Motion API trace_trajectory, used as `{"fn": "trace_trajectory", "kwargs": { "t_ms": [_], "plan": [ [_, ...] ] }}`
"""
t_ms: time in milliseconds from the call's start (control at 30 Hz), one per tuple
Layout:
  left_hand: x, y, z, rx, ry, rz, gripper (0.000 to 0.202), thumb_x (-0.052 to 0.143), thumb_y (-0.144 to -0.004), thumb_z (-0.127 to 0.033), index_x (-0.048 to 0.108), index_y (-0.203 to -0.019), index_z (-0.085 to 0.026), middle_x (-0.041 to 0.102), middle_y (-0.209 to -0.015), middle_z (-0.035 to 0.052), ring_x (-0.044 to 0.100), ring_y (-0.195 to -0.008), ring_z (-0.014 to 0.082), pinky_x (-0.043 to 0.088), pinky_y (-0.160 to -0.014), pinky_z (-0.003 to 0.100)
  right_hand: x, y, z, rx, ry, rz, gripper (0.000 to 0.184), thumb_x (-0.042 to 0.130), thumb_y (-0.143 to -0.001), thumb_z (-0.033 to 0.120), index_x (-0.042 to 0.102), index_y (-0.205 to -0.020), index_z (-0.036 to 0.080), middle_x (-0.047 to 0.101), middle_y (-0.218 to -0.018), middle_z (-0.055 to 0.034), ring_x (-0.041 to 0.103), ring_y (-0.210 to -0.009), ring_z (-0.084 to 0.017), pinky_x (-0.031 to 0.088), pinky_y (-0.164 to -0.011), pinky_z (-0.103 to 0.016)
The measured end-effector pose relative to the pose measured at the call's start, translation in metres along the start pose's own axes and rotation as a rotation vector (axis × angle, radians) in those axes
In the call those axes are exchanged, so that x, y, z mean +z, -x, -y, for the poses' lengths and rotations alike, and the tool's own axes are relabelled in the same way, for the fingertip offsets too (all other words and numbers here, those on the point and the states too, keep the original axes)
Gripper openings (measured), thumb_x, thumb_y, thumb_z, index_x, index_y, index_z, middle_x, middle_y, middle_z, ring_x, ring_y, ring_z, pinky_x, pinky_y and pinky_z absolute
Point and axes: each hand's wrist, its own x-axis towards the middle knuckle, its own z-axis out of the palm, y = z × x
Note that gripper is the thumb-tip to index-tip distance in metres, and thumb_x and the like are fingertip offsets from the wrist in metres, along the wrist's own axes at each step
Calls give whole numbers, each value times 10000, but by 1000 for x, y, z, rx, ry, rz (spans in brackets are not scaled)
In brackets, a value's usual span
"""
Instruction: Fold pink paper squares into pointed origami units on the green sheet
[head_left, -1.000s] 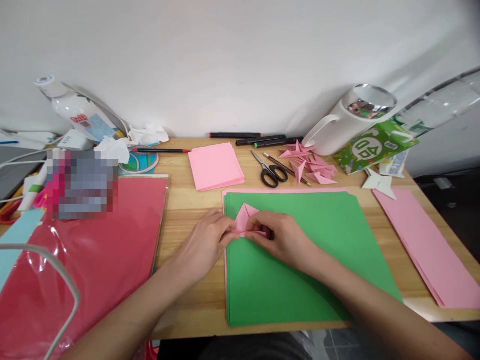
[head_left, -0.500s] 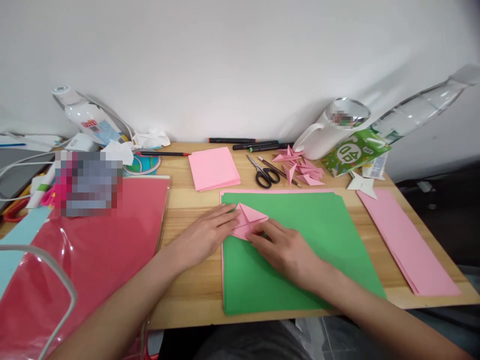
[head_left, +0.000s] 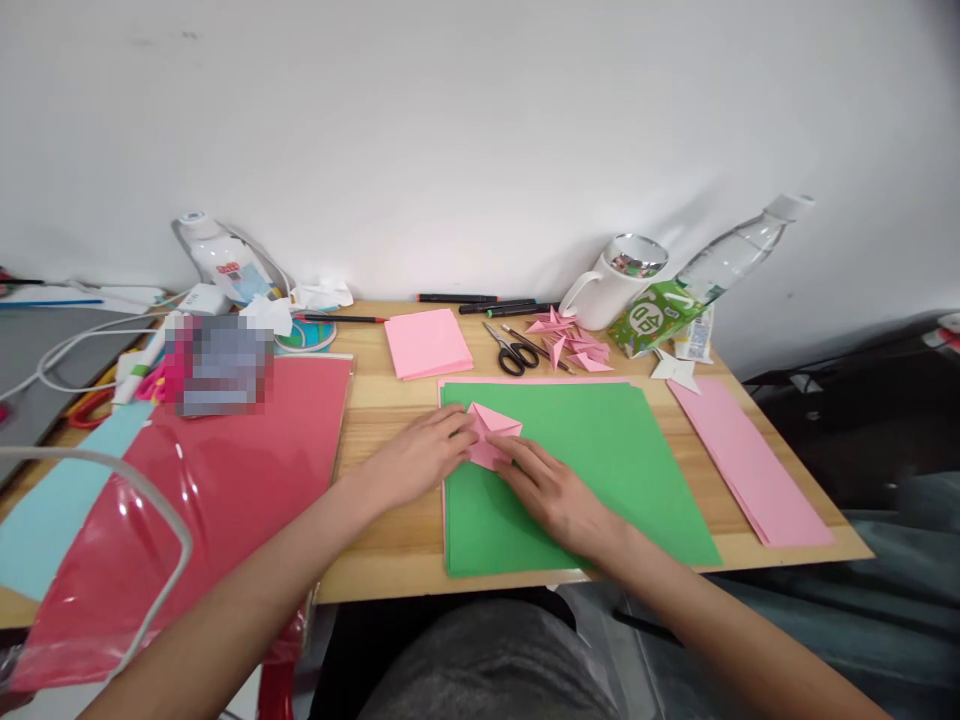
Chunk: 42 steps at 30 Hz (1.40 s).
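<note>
A small folded piece of pink origami paper (head_left: pixel 491 422) lies near the upper left corner of a green paper stack (head_left: pixel 577 500). Creases run across it and flaps meet towards its middle. At its left edge, the fingertips of my left hand (head_left: pixel 424 450) are closed on the paper and cover that side. My right hand (head_left: pixel 551 490) has its fingers together on the lower right edge, closed on the paper there. Behind the green sheets sits a stack of pink squares (head_left: pixel 429 343). Several folded pink pieces (head_left: pixel 577 345) are heaped farther right.
Black scissors (head_left: pixel 514 355) and a pencil (head_left: pixel 536 348) lie behind the green stack, with markers (head_left: pixel 457 298) along the wall. At back right stand a white mug (head_left: pixel 607 285) and a leaning bottle (head_left: pixel 739 250). Pink strips (head_left: pixel 750 465) lie right; a red plastic-covered pack (head_left: pixel 247 490) lies left.
The camera view has shifted, and more of my lap shows. Both hands stay at the pink paper; its flaps now lie closer to the middle, and my right fingers are straighter.
</note>
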Motion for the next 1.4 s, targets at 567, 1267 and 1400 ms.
{"fn": "trace_trajectory", "kwargs": {
  "t_ms": [567,1267,1400],
  "plan": [
    [-9,16,-59,-202,-83,-25,216,472,-908,-169,594,-1061,-78,641,-1103,173,557,-1134,301,419,-988,455,5,17,-3,-24,-20,-15,208,417,-934,113,607,-1016,136,665,-1075,-121,593,-1076,-233,554,-877,-403],
    [23,24,-69,-343,224,-321,292,465,-907,-113,530,-1191,-144,631,-1154,107,553,-1081,202,477,-956,402,0,5,-2,362,-315,-131,72,568,-882,177,635,-856,175,678,-843,-54,589,-828,-185,529,-714,-320],
    [27,28,-71,-309,175,-258,331,455,-910,-114,526,-1233,-136,585,-1273,102,434,-1275,229,451,-1023,421,-5,14,-2,190,-259,-55,111,555,-883,127,637,-950,161,689,-974,-66,583,-961,-202,528,-801,-336]
  ]
}}
